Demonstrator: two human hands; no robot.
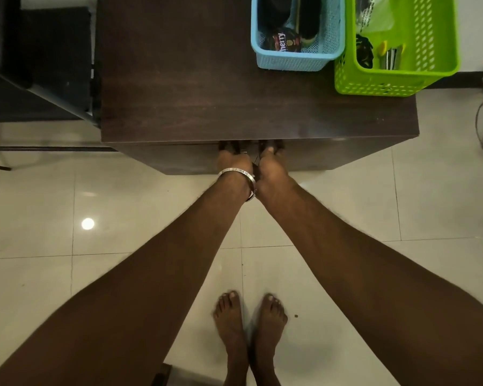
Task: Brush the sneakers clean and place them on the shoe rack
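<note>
Both your arms reach down under the front edge of the dark counter (179, 79). Your left hand (233, 158), with a bangle (236, 174) on its wrist, and your right hand (271, 162) sit side by side, nearly touching. Your fingers go under the edge, so you cannot tell whether they are spread or gripping. Dark shapes at the fingertips may be the sneakers (229, 146); unclear. A blue basket (290, 62) and green basket (374, 84) stand on top. Your bare feet (248, 324) are on the tiled floor (67, 218).

A home interior: glossy white floor tiles (123, 207), a dark wooden cabinet (207, 101) topped with a blue basket (290, 61) of shoe polish and a green basket (388, 82), bare feet (248, 330) below.
</note>
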